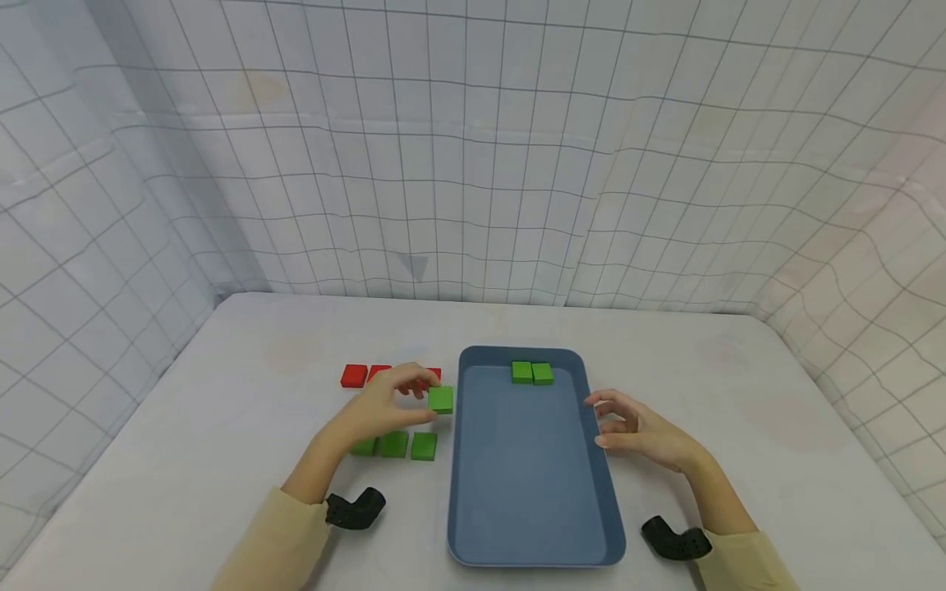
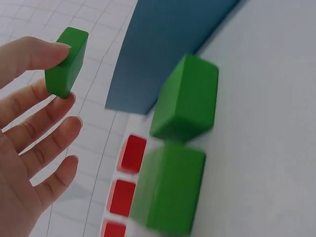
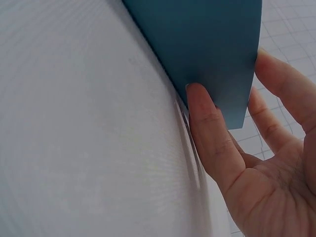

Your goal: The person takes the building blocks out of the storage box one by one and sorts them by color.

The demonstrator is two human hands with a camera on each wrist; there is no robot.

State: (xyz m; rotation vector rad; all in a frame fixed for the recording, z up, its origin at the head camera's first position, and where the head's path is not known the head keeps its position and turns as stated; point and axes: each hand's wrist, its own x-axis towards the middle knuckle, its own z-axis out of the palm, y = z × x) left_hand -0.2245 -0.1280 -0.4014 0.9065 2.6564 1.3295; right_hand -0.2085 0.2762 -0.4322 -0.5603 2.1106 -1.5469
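Observation:
My left hand (image 1: 384, 406) pinches a square green block (image 1: 441, 400) between thumb and fingertips, just left of the blue tray's (image 1: 528, 476) left rim. In the left wrist view the block (image 2: 67, 61) is held up, the other fingers spread loosely below it. Two more green blocks (image 1: 521, 373) lie side by side inside the tray at its far end. My right hand (image 1: 643, 431) is at the tray's right side with fingers loosely bent. In the right wrist view its thumb (image 3: 202, 101) lies against the tray's outer wall (image 3: 212, 44), with a fingertip at the rim.
Left of the tray, a row of green blocks (image 1: 424, 446) lies below the left hand. Red blocks (image 1: 354, 376) form a row behind it, partly hidden by the hand. Black curved devices sit at both wrists. White grid-patterned curtains (image 1: 473, 164) surround the white table (image 1: 185, 460).

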